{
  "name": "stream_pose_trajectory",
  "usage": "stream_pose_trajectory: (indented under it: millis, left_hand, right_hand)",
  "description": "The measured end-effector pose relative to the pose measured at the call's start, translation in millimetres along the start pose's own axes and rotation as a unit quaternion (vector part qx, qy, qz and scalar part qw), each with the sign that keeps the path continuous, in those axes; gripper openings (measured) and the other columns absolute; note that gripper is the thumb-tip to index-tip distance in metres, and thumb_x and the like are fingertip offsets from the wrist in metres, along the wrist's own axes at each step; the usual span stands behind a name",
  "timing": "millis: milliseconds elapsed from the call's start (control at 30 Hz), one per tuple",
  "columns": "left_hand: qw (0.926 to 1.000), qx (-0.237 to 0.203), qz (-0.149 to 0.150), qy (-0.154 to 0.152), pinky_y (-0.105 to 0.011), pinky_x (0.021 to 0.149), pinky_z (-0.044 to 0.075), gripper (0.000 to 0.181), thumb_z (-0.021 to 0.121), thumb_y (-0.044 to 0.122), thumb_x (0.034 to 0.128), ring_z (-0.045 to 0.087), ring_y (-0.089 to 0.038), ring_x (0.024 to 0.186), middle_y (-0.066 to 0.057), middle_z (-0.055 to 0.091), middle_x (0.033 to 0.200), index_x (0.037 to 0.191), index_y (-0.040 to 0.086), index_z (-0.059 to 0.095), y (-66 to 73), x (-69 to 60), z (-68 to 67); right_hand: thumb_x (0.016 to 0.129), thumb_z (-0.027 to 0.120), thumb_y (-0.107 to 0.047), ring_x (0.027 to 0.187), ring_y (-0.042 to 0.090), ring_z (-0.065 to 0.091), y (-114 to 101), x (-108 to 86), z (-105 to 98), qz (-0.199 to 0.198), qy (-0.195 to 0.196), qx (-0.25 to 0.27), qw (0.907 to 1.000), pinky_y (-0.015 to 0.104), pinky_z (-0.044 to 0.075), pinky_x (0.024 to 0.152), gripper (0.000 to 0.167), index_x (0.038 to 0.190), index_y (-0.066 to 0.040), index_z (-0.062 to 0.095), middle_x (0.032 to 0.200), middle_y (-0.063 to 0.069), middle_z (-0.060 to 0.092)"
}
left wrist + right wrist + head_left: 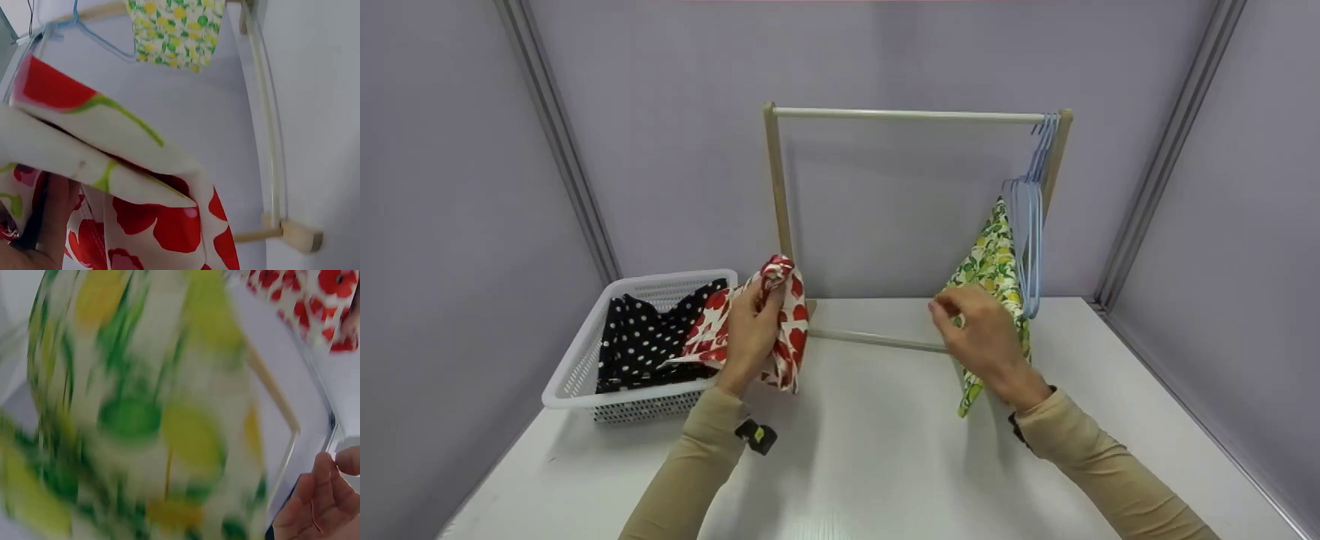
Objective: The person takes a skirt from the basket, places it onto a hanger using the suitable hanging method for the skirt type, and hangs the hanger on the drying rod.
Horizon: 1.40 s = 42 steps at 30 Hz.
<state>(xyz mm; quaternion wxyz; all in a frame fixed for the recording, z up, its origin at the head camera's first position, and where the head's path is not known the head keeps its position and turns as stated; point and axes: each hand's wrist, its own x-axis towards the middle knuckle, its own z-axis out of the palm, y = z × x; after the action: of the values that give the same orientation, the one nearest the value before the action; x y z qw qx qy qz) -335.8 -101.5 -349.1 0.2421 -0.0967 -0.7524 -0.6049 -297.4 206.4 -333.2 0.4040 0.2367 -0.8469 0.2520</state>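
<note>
My left hand [751, 330] grips a white cloth with a red flower print [795, 319], bunched at its top. Part of that cloth spreads left over the basket; in the left wrist view its folds [163, 222] cover most of the hand. A lemon-print cloth [997, 259] hangs by the blue hangers [1039, 225] at the rack's right end. In front of it is my right hand [982, 330], fingers loosely curled, with no thing seen between fingers and thumb. The lemon-print cloth [146, 410] is close and blurred in the right wrist view, beside the right hand [320, 500].
A wooden rack with a white top rail [907, 115] stands at the back of the white table [877, 457]. On the left, a white basket [574, 382] holds a black cloth with white dots [637, 349]. Grey panels [450, 225] enclose the table.
</note>
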Motion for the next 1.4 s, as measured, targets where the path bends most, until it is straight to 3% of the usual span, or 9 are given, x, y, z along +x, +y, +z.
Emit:
stream_pose_trajectory:
  millis: [200,400,533,700,900,1000,1200,1300,1400]
  left_hand:
    - [0.9985,0.028,0.015,-0.044,-0.029,0.067,0.039,0.014,0.057,0.026,0.1003,0.049,-0.016,0.076,-0.001,0.05,0.082,0.099,0.014,0.063,-3.0,-11.5,41.5]
    - [0.9949,0.034,-0.002,-0.094,-0.031,0.071,0.044,0.014,0.051,0.026,0.1027,0.053,-0.016,0.078,-0.002,0.053,0.086,0.107,0.015,0.059,-14.4,-20.1,68.9]
    - [0.9919,0.016,-0.014,-0.125,-0.029,0.066,0.047,0.015,0.047,0.021,0.1042,0.053,-0.014,0.071,-0.002,0.053,0.083,0.111,0.011,0.056,-21.7,-24.0,82.0]
    - [0.9875,0.008,-0.031,-0.155,-0.03,0.063,0.048,0.015,0.044,0.018,0.1049,0.053,-0.016,0.069,-0.006,0.053,0.085,0.111,0.007,0.053,-30.9,-29.4,94.6]
    - [0.978,-0.015,-0.066,-0.197,-0.043,0.095,0.05,0.029,0.042,0.021,0.1059,0.06,-0.023,0.111,-0.009,0.06,0.125,0.133,0.016,0.051,-35.6,-35.2,105.6]
    - [0.9704,-0.029,-0.07,-0.229,-0.048,0.103,0.046,0.034,0.042,0.021,0.106,0.056,-0.026,0.125,-0.01,0.056,0.137,0.139,0.018,0.05,-38.8,-37.7,109.7]
    - [0.9339,-0.037,-0.107,-0.339,-0.05,0.109,0.041,0.048,0.043,0.022,0.1052,0.046,-0.029,0.136,-0.01,0.043,0.152,0.152,0.02,0.036,-49.0,-45.2,114.3]
    - [0.9149,-0.047,-0.106,-0.387,-0.049,0.108,0.042,0.055,0.045,0.017,0.1025,0.044,-0.029,0.136,-0.008,0.037,0.156,0.155,0.018,0.03,-53.9,-47.7,114.2]
    - [0.9007,-0.041,-0.097,-0.421,-0.049,0.11,0.041,0.061,0.054,0.02,0.0983,0.04,-0.028,0.14,-0.005,0.035,0.157,0.155,0.021,0.03,-58.3,-50.4,110.5]
  right_hand:
    - [0.094,0.067,-0.018,0.077,0.01,0.064,-14,-14.1,36,0.056,-0.143,0.109,0.9821,0.029,0.055,0.069,0.015,0.106,-0.01,0.07,0.088,0.0,0.07]
    - [0.094,0.066,-0.035,0.102,0.023,0.067,-12,-24.2,60,0.076,-0.284,0.16,0.9421,0.039,0.057,0.082,0.061,0.144,-0.009,0.045,0.12,0.011,0.066]
    - [0.093,0.066,-0.037,0.108,0.029,0.065,-6,-32.5,68,0.083,-0.313,0.178,0.929,0.043,0.057,0.085,0.073,0.149,-0.003,0.035,0.127,0.014,0.062]
    - [0.092,0.069,-0.033,0.108,0.032,0.064,3,-42.3,76,0.112,-0.31,0.161,0.9301,0.045,0.056,0.086,0.078,0.152,-0.004,0.029,0.132,0.016,0.058]
    - [0.087,0.073,-0.04,0.125,0.041,0.053,8,-46.3,80,0.141,-0.318,0.139,0.9273,0.052,0.046,0.102,0.105,0.158,-0.01,0.002,0.156,0.024,0.03]
    - [0.088,0.073,-0.03,0.124,0.042,0.053,13,-46.2,85,0.155,-0.299,0.148,0.93,0.052,0.045,0.102,0.109,0.157,-0.012,-0.009,0.155,0.028,0.029]
    - [0.077,0.067,0.01,0.091,0.035,0.062,28,-45.8,93,0.161,-0.262,0.14,0.9411,0.035,0.052,0.067,0.115,0.158,-0.024,-0.008,0.141,0.034,0.044]
    - [0.072,0.062,0.019,0.095,0.033,0.059,32,-44.4,95,0.144,-0.26,0.099,0.9497,0.029,0.05,0.063,0.109,0.158,-0.029,0.014,0.15,0.03,0.032]
    - [0.072,0.058,0.023,0.081,0.03,0.06,36,-43.2,97,0.147,-0.256,0.055,0.9538,0.027,0.047,0.054,0.094,0.149,-0.026,0.038,0.156,0.028,0.017]
